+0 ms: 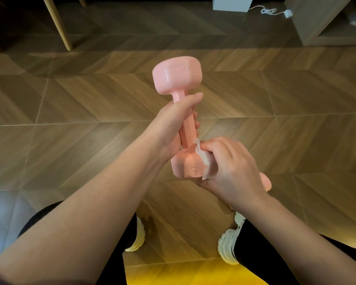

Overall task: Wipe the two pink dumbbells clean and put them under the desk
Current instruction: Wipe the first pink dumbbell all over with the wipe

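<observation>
Pink dumbbell (177, 79) is held mid-air, handle clasped in the left grip (173, 124). White wipe (202, 160) is pinched in the right grip (232, 163) against its 6 o'clock head; every face should be rubbed, dumbbell rotated steadily.

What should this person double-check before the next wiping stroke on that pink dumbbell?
1. Left hand grips the dumbbell by its handle: ok.
2. Right hand holds the white wipe: ok.
3. Wipe touches the dumbbell's near head: ok.
4. Far head already wiped: cannot tell.
5. Second dumbbell clean: cannot tell, only a pink end shows behind the right hand.
</observation>
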Motion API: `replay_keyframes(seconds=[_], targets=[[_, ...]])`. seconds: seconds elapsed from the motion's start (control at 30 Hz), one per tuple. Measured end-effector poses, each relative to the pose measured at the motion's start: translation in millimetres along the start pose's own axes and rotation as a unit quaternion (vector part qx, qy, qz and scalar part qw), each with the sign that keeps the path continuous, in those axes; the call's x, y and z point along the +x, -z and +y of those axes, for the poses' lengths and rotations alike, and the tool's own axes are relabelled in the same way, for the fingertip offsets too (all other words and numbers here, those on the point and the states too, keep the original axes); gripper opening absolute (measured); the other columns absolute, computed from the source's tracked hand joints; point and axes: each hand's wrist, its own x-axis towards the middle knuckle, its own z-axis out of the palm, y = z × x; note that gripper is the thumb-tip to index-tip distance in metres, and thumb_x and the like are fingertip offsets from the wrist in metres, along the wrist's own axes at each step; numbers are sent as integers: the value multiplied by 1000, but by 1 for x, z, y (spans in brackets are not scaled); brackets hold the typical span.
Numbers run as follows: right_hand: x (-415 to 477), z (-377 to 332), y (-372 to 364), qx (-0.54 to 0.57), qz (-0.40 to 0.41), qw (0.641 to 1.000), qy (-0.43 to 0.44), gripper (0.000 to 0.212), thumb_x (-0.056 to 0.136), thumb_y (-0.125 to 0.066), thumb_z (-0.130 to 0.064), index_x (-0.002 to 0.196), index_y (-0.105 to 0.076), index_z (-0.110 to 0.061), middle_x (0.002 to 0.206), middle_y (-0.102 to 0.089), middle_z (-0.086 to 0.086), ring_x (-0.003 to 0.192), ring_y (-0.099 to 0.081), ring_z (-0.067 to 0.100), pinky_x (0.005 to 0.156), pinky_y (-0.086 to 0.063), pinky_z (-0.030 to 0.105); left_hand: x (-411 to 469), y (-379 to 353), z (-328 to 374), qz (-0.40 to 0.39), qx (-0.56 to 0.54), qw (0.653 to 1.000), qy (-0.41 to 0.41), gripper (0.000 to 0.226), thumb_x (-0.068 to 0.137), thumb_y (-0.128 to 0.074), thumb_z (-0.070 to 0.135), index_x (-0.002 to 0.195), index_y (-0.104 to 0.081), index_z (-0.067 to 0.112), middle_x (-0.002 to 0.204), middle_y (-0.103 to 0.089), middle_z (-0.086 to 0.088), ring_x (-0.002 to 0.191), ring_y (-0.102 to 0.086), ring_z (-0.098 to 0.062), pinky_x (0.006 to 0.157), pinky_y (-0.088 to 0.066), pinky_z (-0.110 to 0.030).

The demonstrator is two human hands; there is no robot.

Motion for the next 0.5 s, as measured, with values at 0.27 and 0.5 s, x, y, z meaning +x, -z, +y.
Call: replay_keyframes(seconds=[0.27,0.5], targets=[[0,1,-2,28,-42,999,-19,47,63,-78,-34,96,-64,-4,92,-67,7,87,-55,20,80,-40,28,-3,-5,3,-17,0,1000,-11,19,86,-66,27,79,-52,16,60,-50,1,50,-45,-13,54,-38,-28],[0,-1,0,22,-15,1000,-11,45,64,-90,-22,97,-65,-4,91,-65,5,82,-58,19,75,-46,31,0,-3,2,-13,0,999,30,22,86,-69,25,76,-50,18,60,-45,2,46,-43,-11,48,-38,-24]])
